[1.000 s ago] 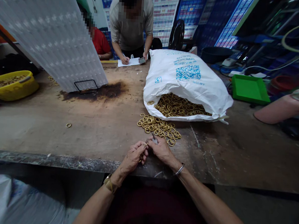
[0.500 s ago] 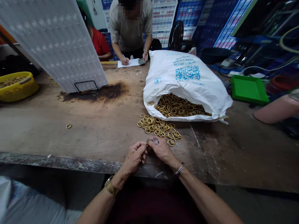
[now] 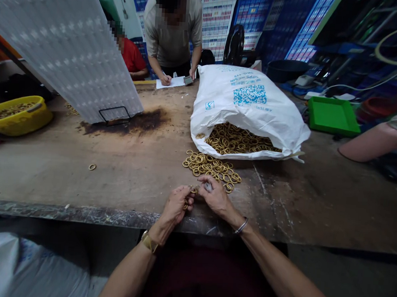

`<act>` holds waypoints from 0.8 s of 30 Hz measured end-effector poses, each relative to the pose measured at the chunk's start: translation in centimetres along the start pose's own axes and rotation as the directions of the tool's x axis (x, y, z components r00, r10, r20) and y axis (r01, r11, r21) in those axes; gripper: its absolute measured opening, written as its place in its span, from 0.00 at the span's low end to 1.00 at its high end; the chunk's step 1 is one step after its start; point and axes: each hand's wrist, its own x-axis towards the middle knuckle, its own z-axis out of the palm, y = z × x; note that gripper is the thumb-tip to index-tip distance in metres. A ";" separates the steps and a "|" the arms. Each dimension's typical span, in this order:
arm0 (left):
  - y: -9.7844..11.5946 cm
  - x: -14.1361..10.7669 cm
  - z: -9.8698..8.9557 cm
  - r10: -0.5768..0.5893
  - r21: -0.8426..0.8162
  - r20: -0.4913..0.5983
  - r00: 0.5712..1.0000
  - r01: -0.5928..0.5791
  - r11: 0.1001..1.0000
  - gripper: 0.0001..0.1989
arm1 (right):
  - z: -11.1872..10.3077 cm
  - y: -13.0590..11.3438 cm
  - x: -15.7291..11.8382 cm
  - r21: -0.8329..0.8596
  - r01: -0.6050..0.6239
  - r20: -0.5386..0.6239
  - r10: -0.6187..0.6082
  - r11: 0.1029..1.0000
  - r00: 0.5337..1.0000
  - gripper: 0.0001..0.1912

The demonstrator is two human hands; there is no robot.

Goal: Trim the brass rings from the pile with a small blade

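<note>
My left hand [image 3: 176, 204] is closed, pinching a gold-coloured ring [image 3: 193, 190] between thumb and fingertips. Another ring shows lower down against the curled fingers. Close beside it on the right, my right hand [image 3: 216, 198] grips a small grey object [image 3: 208, 187], its kind too small to make out. The right fingertips are at the pinched ring; whether they touch it, I cannot tell. Just beyond both hands lies a loose pile of rings [image 3: 202, 166] on the wooden table [image 3: 132, 180]. Behind the pile, a white woven sack [image 3: 278, 113] lies with its mouth toward me, full of similar rings.
One ring [image 3: 92, 167] lies alone on the left. A yellow basin [image 3: 25, 122] of rings stands at far left, near a tall translucent ribbed panel [image 3: 83, 56]. A green tray [image 3: 333, 115] and pink cylinder [image 3: 377, 140] are at right. Opposite, a person [image 3: 173, 35] writes on paper.
My right hand's fingers have lifted and loosened slightly off the ring, and more of the ring shows in my left fingertips. The grey object has turned a little in the right hand.
</note>
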 end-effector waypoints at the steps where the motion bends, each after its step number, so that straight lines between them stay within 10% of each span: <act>1: 0.1 0.0 0.0 -0.007 -0.020 0.002 1.000 0.007 1.000 0.21 | 0.0 -0.1 -0.3 -0.018 0.051 0.018 -0.051 0.999 0.999 0.18; 8: 0.1 0.3 -0.6 -0.055 -0.026 0.061 0.997 0.056 0.998 0.20 | 0.2 -0.5 -0.9 -0.048 0.197 0.125 -0.189 0.979 0.974 0.12; 14: 0.2 -0.1 -0.4 -0.086 0.021 0.071 0.994 0.085 0.996 0.20 | -0.1 0.1 0.2 0.090 -0.027 0.084 0.019 0.996 0.996 0.12; 24: -2.2 -0.8 0.1 0.309 0.380 0.091 0.947 -0.319 0.868 0.16 | -0.6 -1.0 0.3 0.424 -0.409 0.263 0.322 0.808 0.910 0.16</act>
